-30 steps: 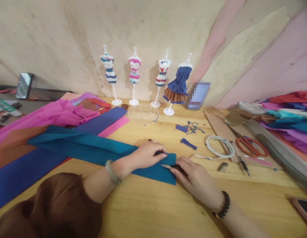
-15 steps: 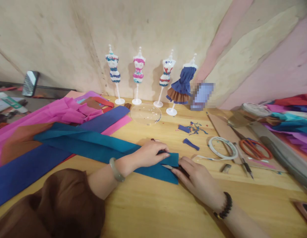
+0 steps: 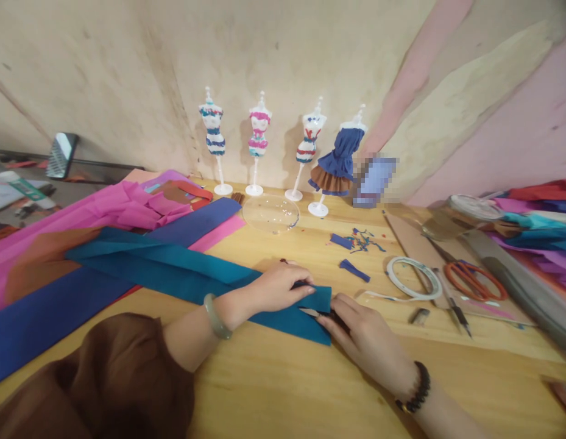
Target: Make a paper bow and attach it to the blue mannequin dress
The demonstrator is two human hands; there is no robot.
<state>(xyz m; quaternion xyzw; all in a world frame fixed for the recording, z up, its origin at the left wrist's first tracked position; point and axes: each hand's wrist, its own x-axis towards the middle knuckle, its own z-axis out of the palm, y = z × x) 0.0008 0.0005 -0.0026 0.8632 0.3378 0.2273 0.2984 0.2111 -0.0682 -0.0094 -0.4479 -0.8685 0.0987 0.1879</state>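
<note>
A long teal cloth strip (image 3: 173, 266) lies slantwise across the table, folded near its right end. My left hand (image 3: 283, 288), below a jade-coloured bangle, is closed on the strip near that end, thumb and fingers pinching the upper layer. My right hand (image 3: 362, 326), wearing a dark bead bracelet, is closed round a dark-handled tool at the strip's end. Its pointed metal blade (image 3: 309, 311) points left between the upper and lower teal parts. Most of the handle is hidden in my fingers, so I cannot tell whether it is a knife or scissors.
Several small dress forms (image 3: 259, 131) stand along the wall, one in a blue and brown dress (image 3: 344, 155). A clear plate (image 3: 270, 214), cloth scraps (image 3: 354, 270), white tape roll (image 3: 413, 278), orange-handled scissors (image 3: 475, 281) and a pen-like tool (image 3: 459, 314) lie about. Pink cloth (image 3: 122, 204) heaps left.
The whole view has shifted slightly, with things sitting a little lower and to the right. Both hands keep the same hold, and the blade stays at the teal strip's end.
</note>
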